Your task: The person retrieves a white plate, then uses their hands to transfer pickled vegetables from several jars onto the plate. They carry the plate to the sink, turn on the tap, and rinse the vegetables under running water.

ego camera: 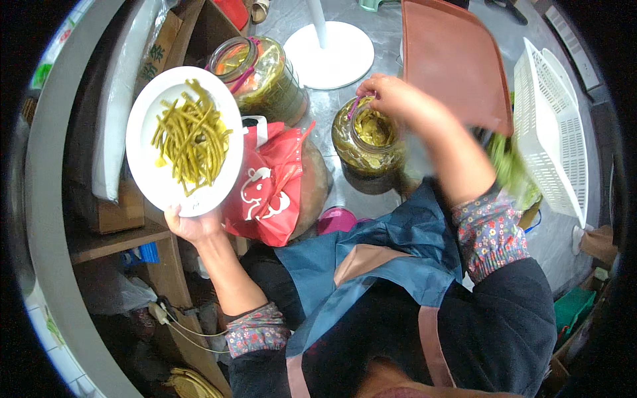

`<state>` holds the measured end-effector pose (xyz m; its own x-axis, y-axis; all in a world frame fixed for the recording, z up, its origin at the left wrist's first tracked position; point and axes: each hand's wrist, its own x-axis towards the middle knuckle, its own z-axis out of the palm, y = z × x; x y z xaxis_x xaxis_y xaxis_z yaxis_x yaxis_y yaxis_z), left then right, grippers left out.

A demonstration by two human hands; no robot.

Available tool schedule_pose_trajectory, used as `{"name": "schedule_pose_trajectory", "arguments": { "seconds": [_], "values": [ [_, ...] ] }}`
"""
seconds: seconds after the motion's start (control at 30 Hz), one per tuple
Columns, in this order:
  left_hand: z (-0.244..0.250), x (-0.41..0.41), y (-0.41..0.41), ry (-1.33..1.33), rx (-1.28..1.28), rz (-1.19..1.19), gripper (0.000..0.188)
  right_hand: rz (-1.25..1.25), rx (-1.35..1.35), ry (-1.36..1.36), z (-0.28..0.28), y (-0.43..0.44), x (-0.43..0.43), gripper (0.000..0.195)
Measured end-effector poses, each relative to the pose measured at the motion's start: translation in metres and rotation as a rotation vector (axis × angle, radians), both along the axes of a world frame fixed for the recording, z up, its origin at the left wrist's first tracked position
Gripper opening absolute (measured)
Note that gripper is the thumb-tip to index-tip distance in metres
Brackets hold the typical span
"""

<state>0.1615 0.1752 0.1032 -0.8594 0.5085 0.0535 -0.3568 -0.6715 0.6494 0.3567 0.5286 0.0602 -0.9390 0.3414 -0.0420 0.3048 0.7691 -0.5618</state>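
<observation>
My left hand (195,225) grips the lower rim of a white oval plate (142,142), held up at the left. On the plate lies a heap of olive-green pickled long beans (191,142), with some yellowish bits beneath. At the mouth of a round glass jar (356,154), my right hand (390,95) has its fingers around the purple handle (354,105). Greenish pickled vegetables (371,127) fill this jar, which has no lid on. Part of its rim is hidden by my right hand and forearm.
Behind the plate stands a larger pickle jar (271,74). A red bag (271,189) rests on a rounded vessel (313,174). Around the floor are a white round base (343,54), a brown tray (453,64), a white perforated basket (547,124) and leafy greens (512,169). Wooden shelving (119,241) borders the left.
</observation>
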Motion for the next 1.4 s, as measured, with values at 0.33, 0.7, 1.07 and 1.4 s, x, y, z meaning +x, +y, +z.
{"name": "schedule_pose_trajectory", "arguments": {
  "seconds": [0.33,0.7,1.07,1.4],
  "values": [
    [0.006,0.009,-0.019,-0.018,0.012,0.034,0.083,0.142,0.039,-0.103,-0.031,-0.024,0.002,0.036],
    [-0.004,0.037,-0.033,-0.017,0.036,0.020,0.079,-0.043,-0.005,0.038,-0.002,-0.041,0.016,0.026],
    [-0.001,0.071,-0.019,-0.012,0.018,-0.088,0.075,0.012,0.015,0.414,-0.002,-0.038,0.024,0.036],
    [-0.011,0.049,0.071,0.014,-0.146,-0.142,0.065,-0.239,-0.198,0.616,-0.069,-0.039,0.036,0.017]
  ]
}}
